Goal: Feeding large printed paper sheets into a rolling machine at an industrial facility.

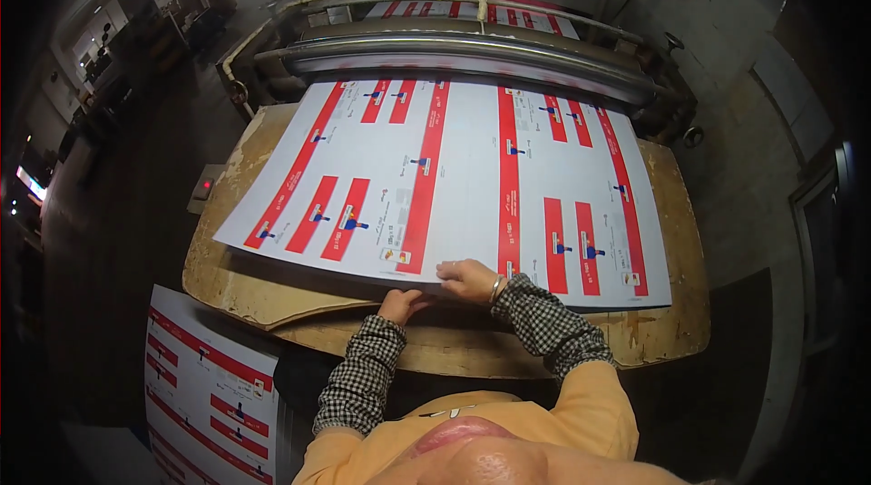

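Observation:
A large white printed sheet (472, 176) with red bands and small blue figures lies on a worn wooden table (472, 344), its far end at a machine's metal roller (472, 54). My right hand (470, 280) is closed on the middle of the sheet's near edge, knuckles up. Just left of it and slightly nearer me, my left hand (401, 305) has its fingers bent together at the rim of that edge. What its fingertips hold is hidden. Checked sleeves cover both forearms.
Lower left, beside the table, stands a stack of similar printed sheets (213, 385). A small box with a red light (205, 186) sits at the table's left side. Hand wheels (693, 137) stick out at the machine's right. More printed sheet (535, 20) shows behind the roller.

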A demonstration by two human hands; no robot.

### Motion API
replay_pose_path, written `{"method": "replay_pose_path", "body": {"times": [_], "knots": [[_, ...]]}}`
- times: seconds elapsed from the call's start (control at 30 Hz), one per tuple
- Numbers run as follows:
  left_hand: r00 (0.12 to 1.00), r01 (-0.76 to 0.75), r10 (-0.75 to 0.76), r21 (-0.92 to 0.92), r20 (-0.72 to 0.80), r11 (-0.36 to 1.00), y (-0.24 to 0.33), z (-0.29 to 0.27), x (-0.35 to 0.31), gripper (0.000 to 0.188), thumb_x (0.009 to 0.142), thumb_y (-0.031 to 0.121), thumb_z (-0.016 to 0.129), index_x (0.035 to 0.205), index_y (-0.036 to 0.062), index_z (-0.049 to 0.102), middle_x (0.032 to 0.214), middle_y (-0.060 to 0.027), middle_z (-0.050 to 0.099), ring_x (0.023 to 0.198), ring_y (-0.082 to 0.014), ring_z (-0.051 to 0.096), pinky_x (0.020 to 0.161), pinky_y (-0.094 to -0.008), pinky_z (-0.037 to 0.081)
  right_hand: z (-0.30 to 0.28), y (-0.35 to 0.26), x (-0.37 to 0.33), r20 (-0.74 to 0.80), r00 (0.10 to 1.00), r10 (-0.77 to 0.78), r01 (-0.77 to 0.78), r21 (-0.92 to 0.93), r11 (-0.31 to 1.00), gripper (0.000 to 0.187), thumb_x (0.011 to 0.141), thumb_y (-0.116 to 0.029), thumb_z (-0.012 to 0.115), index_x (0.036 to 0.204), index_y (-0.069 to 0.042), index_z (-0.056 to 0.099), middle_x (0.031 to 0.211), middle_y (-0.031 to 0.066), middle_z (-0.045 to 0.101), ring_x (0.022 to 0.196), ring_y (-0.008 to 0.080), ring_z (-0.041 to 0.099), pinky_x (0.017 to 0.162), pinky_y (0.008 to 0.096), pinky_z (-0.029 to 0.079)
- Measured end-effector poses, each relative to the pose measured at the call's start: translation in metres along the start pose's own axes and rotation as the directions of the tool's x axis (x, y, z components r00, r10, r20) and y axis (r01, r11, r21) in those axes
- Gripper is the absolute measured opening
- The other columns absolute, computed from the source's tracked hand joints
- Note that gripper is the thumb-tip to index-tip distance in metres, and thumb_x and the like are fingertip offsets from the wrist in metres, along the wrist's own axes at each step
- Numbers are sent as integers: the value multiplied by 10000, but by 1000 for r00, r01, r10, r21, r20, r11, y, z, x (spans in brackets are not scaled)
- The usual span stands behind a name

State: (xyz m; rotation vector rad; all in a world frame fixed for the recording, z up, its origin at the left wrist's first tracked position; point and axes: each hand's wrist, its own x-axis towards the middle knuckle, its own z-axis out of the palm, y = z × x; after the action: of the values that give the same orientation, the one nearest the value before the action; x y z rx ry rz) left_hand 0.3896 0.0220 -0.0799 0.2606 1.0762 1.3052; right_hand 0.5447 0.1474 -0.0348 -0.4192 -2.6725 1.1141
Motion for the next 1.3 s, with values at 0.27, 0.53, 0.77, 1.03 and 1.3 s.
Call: {"method": "replay_pose_path", "body": {"times": [0.27,0.53,0.77,1.03,1.3], "knots": [[1000,6,-5,47,-25,999,-4,1,5,268,797,77,563,1009,-68,489,984,-133,540,903,-230,550,784,-364,493,-5,47,41,-187,957,220,-239,-84,967,284,698,-251,557,878,-37,606,860,174,592,809,315,561,731,347,437],[1000,28,-28,-38,-10,999,6,2,-2,293,792,56,552,1066,-14,476,980,-95,568,891,-197,569,769,-335,496,14,9,24,71,978,198,-173,-267,948,486,682,-313,592,1070,-26,533,1157,177,471,1126,325,383,938,407,315],[1000,27,-28,51,6,998,5,2,-7,248,739,16,590,954,-94,535,911,-133,595,827,-195,594,779,-312,493,-27,-17,21,325,893,311,-299,-87,950,414,670,-173,542,1051,-13,549,1031,195,566,983,305,537,853,317,414],[999,-9,11,-54,35,999,1,-3,-8,287,746,-28,494,1005,-151,501,1030,-214,545,954,-282,553,863,-356,454,-36,-32,13,-72,997,-20,18,-33,999,273,667,-143,506,876,9,596,912,199,578,864,343,537,767,366,439],[1000,-9,9,-11,-7,1000,8,3,-9,336,755,13,564,1039,-119,444,991,-166,539,927,-235,553,828,-319,481,4,5,-1,28,984,173,-173,-9,985,387,641,-105,523,1010,-6,586,1134,193,513,1111,317,450,944,329,357]]}}
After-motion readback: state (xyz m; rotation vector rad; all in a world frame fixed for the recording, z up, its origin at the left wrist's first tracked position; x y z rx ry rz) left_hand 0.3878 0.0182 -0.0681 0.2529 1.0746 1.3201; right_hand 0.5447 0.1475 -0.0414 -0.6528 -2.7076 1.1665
